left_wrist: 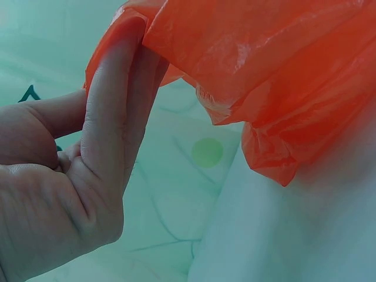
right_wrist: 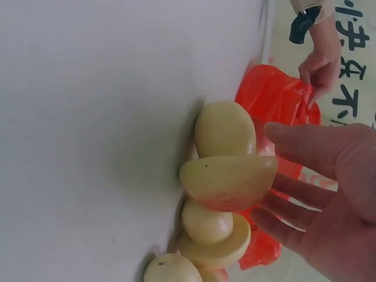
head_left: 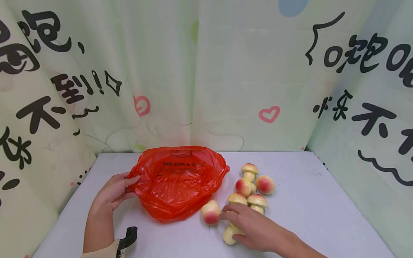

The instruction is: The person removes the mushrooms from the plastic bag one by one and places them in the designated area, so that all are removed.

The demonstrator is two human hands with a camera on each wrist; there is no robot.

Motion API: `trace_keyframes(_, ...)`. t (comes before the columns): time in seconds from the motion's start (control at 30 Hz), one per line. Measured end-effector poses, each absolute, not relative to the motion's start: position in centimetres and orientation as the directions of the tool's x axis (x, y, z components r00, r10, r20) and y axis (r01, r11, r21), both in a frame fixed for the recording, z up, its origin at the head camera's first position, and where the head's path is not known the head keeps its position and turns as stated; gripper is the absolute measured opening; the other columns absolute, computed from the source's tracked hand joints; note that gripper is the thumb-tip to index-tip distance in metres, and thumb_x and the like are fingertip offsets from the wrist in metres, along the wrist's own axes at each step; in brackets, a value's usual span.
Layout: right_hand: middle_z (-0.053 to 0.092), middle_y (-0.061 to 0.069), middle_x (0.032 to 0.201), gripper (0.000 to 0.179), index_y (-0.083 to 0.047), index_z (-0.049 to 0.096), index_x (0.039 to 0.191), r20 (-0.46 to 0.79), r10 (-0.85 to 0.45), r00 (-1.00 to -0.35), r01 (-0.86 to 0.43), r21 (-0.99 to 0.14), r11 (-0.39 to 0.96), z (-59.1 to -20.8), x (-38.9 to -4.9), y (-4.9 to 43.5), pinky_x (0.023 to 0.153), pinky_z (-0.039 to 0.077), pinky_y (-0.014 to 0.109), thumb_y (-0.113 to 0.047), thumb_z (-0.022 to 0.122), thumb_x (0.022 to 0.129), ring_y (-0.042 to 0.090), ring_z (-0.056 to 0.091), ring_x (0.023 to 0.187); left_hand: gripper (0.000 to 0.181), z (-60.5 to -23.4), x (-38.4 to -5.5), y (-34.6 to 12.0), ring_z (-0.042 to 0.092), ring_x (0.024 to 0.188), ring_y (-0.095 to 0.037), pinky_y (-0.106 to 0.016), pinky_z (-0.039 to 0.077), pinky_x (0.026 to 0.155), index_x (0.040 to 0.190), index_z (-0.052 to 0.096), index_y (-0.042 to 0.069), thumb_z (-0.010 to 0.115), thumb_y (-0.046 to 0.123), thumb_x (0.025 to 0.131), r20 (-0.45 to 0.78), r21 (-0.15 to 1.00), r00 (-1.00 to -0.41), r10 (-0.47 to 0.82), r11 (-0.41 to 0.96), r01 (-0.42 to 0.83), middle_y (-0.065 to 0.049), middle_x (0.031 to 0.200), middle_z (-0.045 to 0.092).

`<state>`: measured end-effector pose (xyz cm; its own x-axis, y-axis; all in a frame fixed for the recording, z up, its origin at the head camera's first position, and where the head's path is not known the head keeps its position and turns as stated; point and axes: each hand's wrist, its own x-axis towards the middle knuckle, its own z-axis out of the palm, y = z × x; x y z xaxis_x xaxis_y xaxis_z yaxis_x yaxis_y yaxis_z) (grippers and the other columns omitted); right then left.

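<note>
My left hand (head_left: 116,191) pinches the left rim of a red plastic bag (head_left: 180,193) between thumb and fingers, and the bag's mouth gapes toward me. In the left wrist view the film of the bag (left_wrist: 252,64) covers the fingertips. My right hand (head_left: 255,227) is over a pale mushroom (head_left: 229,235) at the near end of a group. Its thumb and fingers are spread around that mushroom's cap (right_wrist: 229,179) in the right wrist view; firm contact cannot be made out. Left of the fingers lies a red-tinted mushroom (head_left: 211,213).
Several more mushrooms with yellow and red caps lie beyond the right hand, among them an upright one (head_left: 250,172) and a red-capped one (head_left: 265,185). They are on a white table (head_left: 306,208). A printed curtain (head_left: 226,71) hangs behind and at both sides.
</note>
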<state>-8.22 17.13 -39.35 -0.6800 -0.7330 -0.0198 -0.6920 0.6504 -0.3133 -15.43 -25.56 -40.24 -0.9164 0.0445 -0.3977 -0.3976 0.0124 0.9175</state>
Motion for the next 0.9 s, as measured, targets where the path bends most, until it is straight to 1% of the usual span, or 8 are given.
trace_keyframes(0.07,0.062,-0.007,0.13,0.048,-0.02,0.067,0.131,-0.02,-0.726,-0.687,-0.679,-0.337,0.652,-39.3,-8.4,16.8,0.1,0.057,0.03,-0.012,0.084,0.086,0.013,0.059,0.118,0.063,-40.2,-15.5,-25.6,0.072,0.094,-0.016,-0.029,0.063,0.085,0.156,0.037,0.0,0.062,0.029,0.106,-0.398,0.917,-0.916,0.044,0.013,-0.398,-0.001,0.112,0.069)
trace_keyframes(0.2,0.063,-0.005,0.129,0.047,-0.019,0.067,0.132,0.02,-0.715,-0.698,-0.672,-0.362,0.646,-39.2,-9.0,16.1,0.097,0.059,0.03,-0.012,0.082,0.088,0.015,0.059,0.119,0.063,-40.2,-15.5,-25.6,0.072,0.093,-0.016,-0.029,0.063,0.084,0.156,0.038,0.001,0.063,0.029,0.106,-0.401,0.916,-0.915,0.039,0.015,-0.401,-0.001,0.112,0.07)
trace_keyframes(0.37,0.063,-0.004,0.133,0.05,-0.018,0.066,0.134,0.061,-0.674,-0.737,-0.644,-0.368,0.671,-38.7,-10.0,15.1,0.1,0.059,0.036,-0.013,0.083,0.087,0.017,0.061,0.122,0.062,-40.3,-15.5,-25.6,0.072,0.094,-0.016,-0.03,0.063,0.085,0.156,0.039,0.001,0.063,0.028,0.106,-0.401,0.916,-0.915,0.042,0.016,-0.401,-0.001,0.111,0.07)
trace_keyframes(0.47,0.063,-0.004,0.134,0.05,-0.017,0.066,0.134,0.069,-0.666,-0.743,-0.636,-0.386,0.669,-38.4,-10.7,14.6,0.102,0.058,0.04,-0.013,0.084,0.088,0.017,0.061,0.124,0.063,-40.3,-15.5,-25.6,0.072,0.093,-0.016,-0.03,0.063,0.085,0.156,0.038,0.001,0.063,0.028,0.106,-0.401,0.916,-0.915,0.045,0.012,-0.401,-0.001,0.111,0.071)
trace_keyframes(0.67,0.064,-0.004,0.135,0.049,-0.016,0.065,0.136,0.011,-0.659,-0.752,-0.598,-0.432,0.675,-38.4,-11.8,13.9,0.102,0.058,0.041,-0.018,0.082,0.09,0.018,0.059,0.127,0.063,-40.3,-15.5,-25.6,0.072,0.094,-0.016,-0.03,0.063,0.085,0.156,0.039,0.001,0.063,0.029,0.105,-0.401,0.916,-0.915,0.042,0.013,-0.401,-0.001,0.112,0.07)
trace_keyframes(0.9,0.063,-0.004,0.138,0.05,-0.018,0.064,0.139,-0.052,-0.643,-0.764,-0.561,-0.44,0.701,-39.1,-12.5,13.2,0.103,0.058,0.041,-0.026,0.08,0.093,0.019,0.059,0.128,0.062,-40.3,-15.6,-25.6,0.072,0.094,-0.016,-0.03,0.063,0.085,0.156,0.038,0.001,0.062,0.028,0.106,-0.401,0.916,-0.915,0.046,0.007,-0.401,0.0,0.111,0.07)
